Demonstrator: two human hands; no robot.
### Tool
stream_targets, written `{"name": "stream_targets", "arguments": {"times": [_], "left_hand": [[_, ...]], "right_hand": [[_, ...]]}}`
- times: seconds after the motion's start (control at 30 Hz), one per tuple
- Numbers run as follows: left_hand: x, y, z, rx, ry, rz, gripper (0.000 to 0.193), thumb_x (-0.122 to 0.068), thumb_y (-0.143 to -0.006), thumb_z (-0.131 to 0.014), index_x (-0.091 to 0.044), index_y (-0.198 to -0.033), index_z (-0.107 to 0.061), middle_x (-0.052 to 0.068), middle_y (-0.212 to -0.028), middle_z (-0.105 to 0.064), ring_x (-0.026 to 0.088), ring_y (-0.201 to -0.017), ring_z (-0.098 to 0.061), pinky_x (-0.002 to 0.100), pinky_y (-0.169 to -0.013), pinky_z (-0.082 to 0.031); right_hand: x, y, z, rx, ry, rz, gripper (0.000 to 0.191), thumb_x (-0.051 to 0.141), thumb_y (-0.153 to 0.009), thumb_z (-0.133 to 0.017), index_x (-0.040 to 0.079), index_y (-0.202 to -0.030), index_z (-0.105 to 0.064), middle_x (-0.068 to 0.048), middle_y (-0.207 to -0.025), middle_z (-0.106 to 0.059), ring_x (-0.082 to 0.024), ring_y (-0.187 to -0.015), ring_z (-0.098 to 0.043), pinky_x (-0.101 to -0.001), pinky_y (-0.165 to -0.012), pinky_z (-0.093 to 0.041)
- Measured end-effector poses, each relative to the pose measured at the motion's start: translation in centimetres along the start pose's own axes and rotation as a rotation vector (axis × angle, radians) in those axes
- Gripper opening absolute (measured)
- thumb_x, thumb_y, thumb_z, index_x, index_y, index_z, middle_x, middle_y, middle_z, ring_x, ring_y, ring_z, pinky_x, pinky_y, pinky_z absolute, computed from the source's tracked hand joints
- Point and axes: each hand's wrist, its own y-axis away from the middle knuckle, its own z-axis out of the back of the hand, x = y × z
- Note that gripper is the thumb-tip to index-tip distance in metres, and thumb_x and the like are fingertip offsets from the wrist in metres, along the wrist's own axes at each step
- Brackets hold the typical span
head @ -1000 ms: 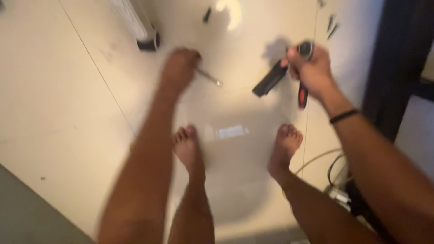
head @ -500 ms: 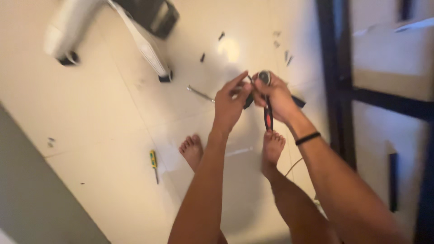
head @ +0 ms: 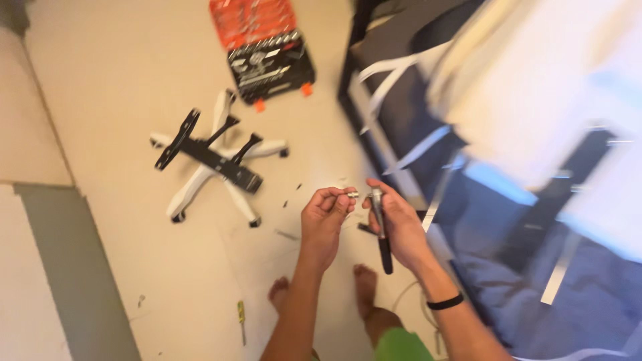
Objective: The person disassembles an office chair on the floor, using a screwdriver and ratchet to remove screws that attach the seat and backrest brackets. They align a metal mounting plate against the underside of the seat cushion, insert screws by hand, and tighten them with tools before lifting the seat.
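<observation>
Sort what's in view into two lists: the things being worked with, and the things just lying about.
In hand:
left hand pinching a small metal socket
right hand holding a ratchet wrench

Lying about:
white chair base
open socket set case
yellow screwdriver
loose bits on the floor

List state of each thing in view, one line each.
Left hand: pinching a small metal socket.
Right hand: closed on a ratchet, handle pointing down.
Tool case: open on the floor.
Chair base: upside down, wheels up.
Screwdriver: lying flat.
</observation>
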Motion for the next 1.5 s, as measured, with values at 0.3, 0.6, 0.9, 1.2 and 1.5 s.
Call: {"name": "stream_targets", "arguments": {"times": [0.3,0.6,0.9,1.2,1.5], "left_hand": [[-2.6,3.9,-15.6,0.171,-0.002,-0.004,0.026,-0.007,-0.097,-0.069,0.007,-0.119,-0.067,0.014,-0.11,-0.073,0.015,-0.092,-0.067,0.028,-0.087,-0.056],[-0.8,4.2,-20.8,0.263,-0.089,-0.06,0.02,-0.004,-0.094,-0.071,0.006,-0.111,-0.067,0.018,-0.114,-0.073,0.017,-0.091,-0.071,0.031,-0.086,-0.059],[-2.2,0.2,-21.7,0.424,-0.366,-0.086,0.015,-0.002,-0.096,-0.071,0.006,-0.107,-0.065,0.016,-0.108,-0.075,0.017,-0.092,-0.072,0.029,-0.086,-0.058],[-2.3,-2.4,-26.0,0.606,-0.31,0.046,0.008,0.001,-0.098,-0.066,0.006,-0.105,-0.064,0.017,-0.106,-0.073,0.019,-0.09,-0.074,0.031,-0.082,-0.062],[0.4,-3.3,-27.6,0.679,-0.286,0.168,0.008,0.002,-0.099,-0.066,0.006,-0.105,-0.063,0.017,-0.102,-0.074,0.019,-0.087,-0.073,0.031,-0.08,-0.061]], "right_hand": [[12.9,8.1,-0.7,-0.004,0.206,0.382,0.049,0.031,-0.11,-0.049,-0.001,-0.147,-0.051,-0.005,-0.098,-0.058,-0.006,-0.065,-0.049,-0.0215,-0.057,-0.041],[17.1,11.7,0.5,-0.232,0.422,0.466,0.047,0.027,-0.101,-0.063,0.0,-0.139,-0.058,0.003,-0.097,-0.059,-0.005,-0.068,-0.053,-0.0202,-0.057,-0.042],[17.5,9.6,-0.3,-0.376,0.289,0.432,0.043,0.027,-0.102,-0.064,0.002,-0.138,-0.06,0.003,-0.084,-0.062,-0.004,-0.064,-0.049,-0.0198,-0.054,-0.04],[20.3,10.1,-0.6,-0.508,0.221,0.548,0.04,0.025,-0.106,-0.064,0.001,-0.137,-0.059,0.001,-0.089,-0.062,-0.005,-0.067,-0.049,-0.0202,-0.059,-0.042],[19.4,9.5,-0.2,-0.615,-0.081,0.656,0.038,0.023,-0.107,-0.059,0.001,-0.138,-0.058,0.0,-0.089,-0.062,-0.005,-0.066,-0.049,-0.0214,-0.057,-0.044]]}}
